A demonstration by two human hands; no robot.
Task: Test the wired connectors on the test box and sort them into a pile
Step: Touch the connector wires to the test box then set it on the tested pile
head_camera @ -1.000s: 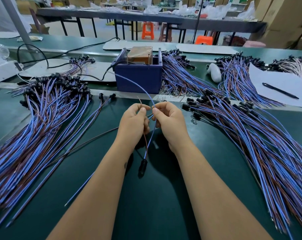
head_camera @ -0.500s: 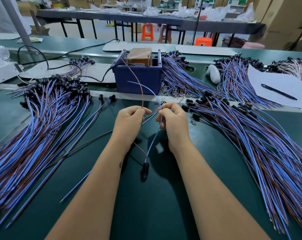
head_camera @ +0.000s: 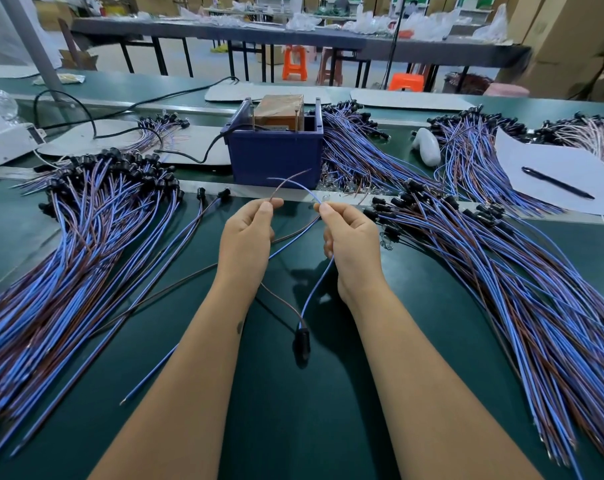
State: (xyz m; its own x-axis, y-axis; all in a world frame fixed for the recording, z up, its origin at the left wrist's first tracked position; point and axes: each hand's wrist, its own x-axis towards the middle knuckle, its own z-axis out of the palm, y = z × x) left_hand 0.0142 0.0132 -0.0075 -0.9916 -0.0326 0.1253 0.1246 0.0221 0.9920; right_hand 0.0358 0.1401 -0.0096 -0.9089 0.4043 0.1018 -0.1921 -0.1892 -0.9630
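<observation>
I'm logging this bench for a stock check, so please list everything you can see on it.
test box: one, blue, centre back of bench.
left pile: one, many blue and brown wires with black connectors.
right pile: one, same wires, fanned right.
back piles: several, behind the box and right.
held wire: one, brown and blue leads, black connector hanging low.
paper: one, white, far right.
pen: one, black, on paper.
left hand: pinches brown lead.
right hand: pinches blue lead.
</observation>
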